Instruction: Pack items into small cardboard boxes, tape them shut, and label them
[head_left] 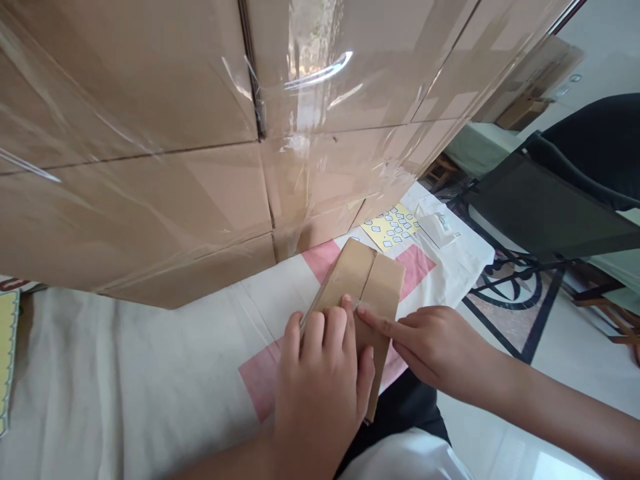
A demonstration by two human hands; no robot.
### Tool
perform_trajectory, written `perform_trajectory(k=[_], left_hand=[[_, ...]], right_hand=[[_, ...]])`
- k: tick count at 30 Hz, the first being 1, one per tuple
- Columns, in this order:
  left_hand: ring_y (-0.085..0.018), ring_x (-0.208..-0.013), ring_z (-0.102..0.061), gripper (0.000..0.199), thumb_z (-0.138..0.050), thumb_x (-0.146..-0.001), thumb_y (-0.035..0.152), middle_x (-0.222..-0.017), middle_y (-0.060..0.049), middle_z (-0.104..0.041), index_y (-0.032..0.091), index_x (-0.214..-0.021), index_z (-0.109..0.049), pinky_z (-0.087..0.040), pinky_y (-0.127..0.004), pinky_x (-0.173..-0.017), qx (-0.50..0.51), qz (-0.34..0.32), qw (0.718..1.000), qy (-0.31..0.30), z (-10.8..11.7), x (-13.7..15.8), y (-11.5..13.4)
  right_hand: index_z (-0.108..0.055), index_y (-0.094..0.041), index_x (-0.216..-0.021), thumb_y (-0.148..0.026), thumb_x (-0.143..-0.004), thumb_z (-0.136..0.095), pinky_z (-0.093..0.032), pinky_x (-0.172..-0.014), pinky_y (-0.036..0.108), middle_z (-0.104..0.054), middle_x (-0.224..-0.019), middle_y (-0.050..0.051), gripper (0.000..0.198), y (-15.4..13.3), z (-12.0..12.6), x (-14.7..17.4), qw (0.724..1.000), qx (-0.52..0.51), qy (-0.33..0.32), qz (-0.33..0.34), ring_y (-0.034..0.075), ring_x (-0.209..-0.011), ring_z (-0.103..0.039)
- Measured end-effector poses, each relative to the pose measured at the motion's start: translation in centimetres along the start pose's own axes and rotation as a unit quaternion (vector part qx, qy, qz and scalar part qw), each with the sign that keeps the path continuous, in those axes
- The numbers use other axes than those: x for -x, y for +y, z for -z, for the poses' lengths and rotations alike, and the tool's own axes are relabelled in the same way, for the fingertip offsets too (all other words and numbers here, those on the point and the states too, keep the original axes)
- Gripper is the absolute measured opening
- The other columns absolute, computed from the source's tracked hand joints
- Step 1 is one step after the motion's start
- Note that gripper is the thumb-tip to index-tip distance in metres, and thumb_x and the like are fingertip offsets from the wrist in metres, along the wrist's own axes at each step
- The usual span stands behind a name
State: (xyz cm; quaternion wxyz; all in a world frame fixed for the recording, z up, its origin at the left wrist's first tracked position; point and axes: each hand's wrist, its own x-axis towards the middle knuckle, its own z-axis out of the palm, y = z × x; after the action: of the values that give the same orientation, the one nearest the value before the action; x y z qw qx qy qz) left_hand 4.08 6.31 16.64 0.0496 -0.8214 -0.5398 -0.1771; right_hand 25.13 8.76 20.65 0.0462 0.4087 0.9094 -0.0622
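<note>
A small brown cardboard box (383, 283) lies at a slant on the cloth-covered table, its top seam running lengthwise from the far end. My left hand (320, 373) holds it from above, with the fingers over its left part and the thumb on its top. From the right, my right hand (435, 340) reaches in with the index finger stretched out. Its tip touches the seam near my left index finger, while the other fingers are bent and hold nothing I can see. The near part of the box is partly hidden by my left hand.
A tall stack of cardboard boxes (200, 207) wrapped in clear film stands right behind the work. A yellow patterned sheet (393, 227) and a white object (440, 227) lie on the tablecloth (200, 353). To the right is a dark chair (560, 207).
</note>
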Motion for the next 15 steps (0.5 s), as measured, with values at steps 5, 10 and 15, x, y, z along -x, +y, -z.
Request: perform_trajectory(k=[5,10,15], left_hand=[[-0.025,-0.087,-0.046,0.05,-0.042,-0.1,0.037,-0.088,-0.006,-0.059,0.014,-0.14,-0.061,-0.037,-0.048,-0.093,0.008,-0.01,1.0,0.01,-0.1,-0.2,-0.1],[-0.025,-0.085,-0.046,0.047,-0.04,-0.101,0.038,-0.087,-0.004,-0.058,0.025,-0.142,-0.06,-0.036,-0.049,-0.094,0.018,-0.008,1.0,0.007,-0.2,-0.2,-0.2],[-0.025,-0.088,-0.049,0.045,-0.048,-0.098,0.04,-0.092,-0.005,-0.062,0.025,-0.138,-0.064,-0.038,-0.049,-0.096,0.002,-0.031,0.999,0.009,0.0,-0.2,-0.6]], right_hand=[[-0.052,-0.02,-0.15,-0.012,-0.1,-0.038,-0.028,-0.052,0.032,-0.064,-0.061,0.001,0.052,0.1,0.0,1.1,1.0,0.002,-0.006,-0.009,0.014,-0.05,-0.054],[-0.049,-0.015,-0.151,-0.013,-0.098,-0.036,-0.026,-0.052,0.032,-0.065,-0.063,0.002,0.054,0.3,-1.0,1.2,0.999,-0.035,0.011,-0.019,0.015,-0.05,-0.052],[-0.053,-0.017,-0.147,-0.011,-0.097,-0.039,-0.03,-0.054,0.031,-0.065,-0.067,0.001,0.053,1.1,-2.0,1.7,0.994,-0.091,0.054,-0.016,0.015,-0.055,-0.054]])
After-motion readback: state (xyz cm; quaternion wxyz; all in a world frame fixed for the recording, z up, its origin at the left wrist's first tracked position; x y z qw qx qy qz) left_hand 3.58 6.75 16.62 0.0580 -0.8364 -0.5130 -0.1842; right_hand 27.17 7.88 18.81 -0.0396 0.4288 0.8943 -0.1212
